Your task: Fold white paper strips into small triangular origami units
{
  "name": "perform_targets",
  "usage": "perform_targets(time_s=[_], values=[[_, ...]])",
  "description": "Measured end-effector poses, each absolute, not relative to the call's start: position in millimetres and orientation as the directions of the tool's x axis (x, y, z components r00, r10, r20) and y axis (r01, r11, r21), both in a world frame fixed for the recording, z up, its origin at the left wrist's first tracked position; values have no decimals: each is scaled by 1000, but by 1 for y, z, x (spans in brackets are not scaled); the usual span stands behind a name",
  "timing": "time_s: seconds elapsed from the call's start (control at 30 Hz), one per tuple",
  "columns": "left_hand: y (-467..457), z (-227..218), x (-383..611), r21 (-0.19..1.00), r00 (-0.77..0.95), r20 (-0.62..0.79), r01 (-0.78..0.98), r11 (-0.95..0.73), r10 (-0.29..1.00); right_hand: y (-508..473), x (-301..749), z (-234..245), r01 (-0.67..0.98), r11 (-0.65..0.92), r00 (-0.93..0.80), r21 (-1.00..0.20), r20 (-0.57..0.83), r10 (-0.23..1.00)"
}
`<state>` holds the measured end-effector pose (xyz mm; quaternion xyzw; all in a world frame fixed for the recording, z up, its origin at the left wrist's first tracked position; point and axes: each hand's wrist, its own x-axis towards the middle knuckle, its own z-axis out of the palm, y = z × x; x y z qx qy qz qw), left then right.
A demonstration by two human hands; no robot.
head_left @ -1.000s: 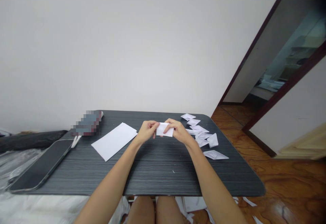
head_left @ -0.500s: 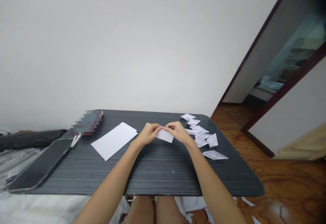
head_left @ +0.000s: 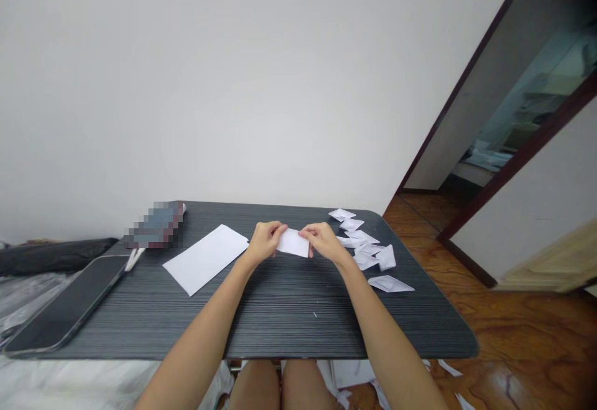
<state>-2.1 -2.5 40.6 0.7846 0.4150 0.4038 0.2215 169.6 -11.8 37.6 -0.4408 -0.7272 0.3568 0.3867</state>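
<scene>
Our left hand and right hand pinch one small flat paper | folded pieces done, near worktop's right edge | flat sheets left unfolded, towards left edge

From my remote feed, soft, even light covers the pale wall, while the doorway sits dim and the upper right corner sinks toward black. Glare whitens a patch of floor. Pixel blocks mask one item; edges look stretched.
</scene>
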Motion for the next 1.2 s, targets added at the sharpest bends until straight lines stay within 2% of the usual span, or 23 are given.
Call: perform_targets(time_s=[0.13, 0.27, 0.33, 0.4, 0.47, 0.57, 0.73, 0.97, 1.1, 1.2], values=[[1, 37, 0, 655, 283, 492, 503, -564, 823, -10, 172, 39, 322, 323, -297, -890, 229, 927], [4, 36, 1, 697, 247, 481, 474, -537, 842, -9, 171, 39, 271, 304, -297, -913, 221, 929], [5, 37, -2, 784, 225, 430, 388, -485, 875, -8, 173, 39, 252, 286, -277, -925, 215, 937], [6, 39, -5, 895, 245, 338, 217, -391, 909, -6, 178, 38, 218, 260, -236, -941, 207, 949], [6, 42, -7, 956, 321, 270, 26, -293, 908, -4, 182, 37, 173, 229, -226, -958, 187, 956], [3, 46, -7, 969, 448, 245, -137, -205, 860, -3, 182, 36, 114, 194, -279, -974, 156, 948], [-3, 48, -2, 962, 565, 250, -238, -135, 786, -5, 177, 35, -1, 152, -301, -988, 145, 943], [-2, 43, -1, 953, 556, 274, -265, -145, 785, -3, 180, 33, -44, 110, -319, -993, 118, 940], [1, 44, -5, 949, 459, 314, -172, -264, 831, -2, 182, 33, 59, 166, -330, -984, 138, 934], [2, 44, -7, 937, 415, 339, -69, -343, 844, -3, 184, 37, 145, 278, -314, -950, 222, 923]])
